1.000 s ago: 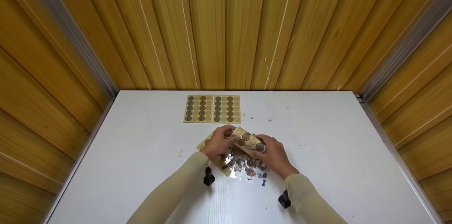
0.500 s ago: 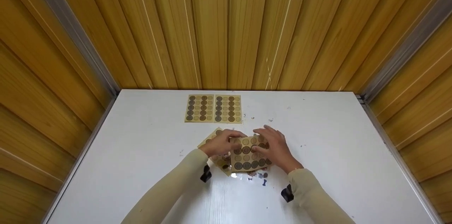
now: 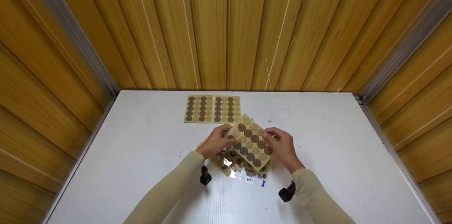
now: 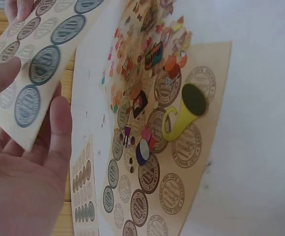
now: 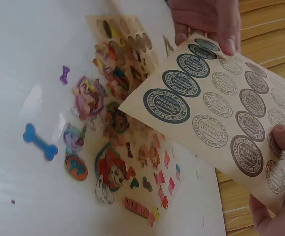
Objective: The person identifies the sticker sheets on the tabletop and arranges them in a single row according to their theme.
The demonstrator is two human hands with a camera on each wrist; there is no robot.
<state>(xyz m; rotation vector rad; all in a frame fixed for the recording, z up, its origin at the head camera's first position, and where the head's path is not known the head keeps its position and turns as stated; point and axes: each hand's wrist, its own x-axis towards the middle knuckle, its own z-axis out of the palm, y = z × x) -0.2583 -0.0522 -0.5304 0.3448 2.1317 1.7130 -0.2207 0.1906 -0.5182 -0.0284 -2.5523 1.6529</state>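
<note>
Both hands hold a tan sheet of round stickers [image 3: 249, 144] tilted above the table. The left hand [image 3: 215, 141] pinches its left edge, thumb on the printed face and fingers behind. At the opposite edge, the right hand [image 3: 284, 146] grips it the same way. Rows of dark grey, brown and pale "Special Selected" circles show on the sheet in the right wrist view. Below lies a clear sheet of colourful cartoon stickers [image 5: 110, 169], partly covering another tan sticker sheet [image 4: 173, 192]. A yellow horn-shaped sticker [image 4: 187, 112] overlaps that lower sheet.
Two more tan sticker sheets, a left one [image 3: 198, 109] and a right one [image 3: 226, 109], lie side by side toward the back of the white table [image 3: 155, 146]. A blue bone sticker [image 5: 40, 142] is near the clear sheet. Wood-look panels [image 3: 226, 30] enclose the table.
The held sheet was bent, then flattened low over the cartoon stickers; now it is raised and turned diagonally. The right hand has shifted its grip to the sheet's right edge.
</note>
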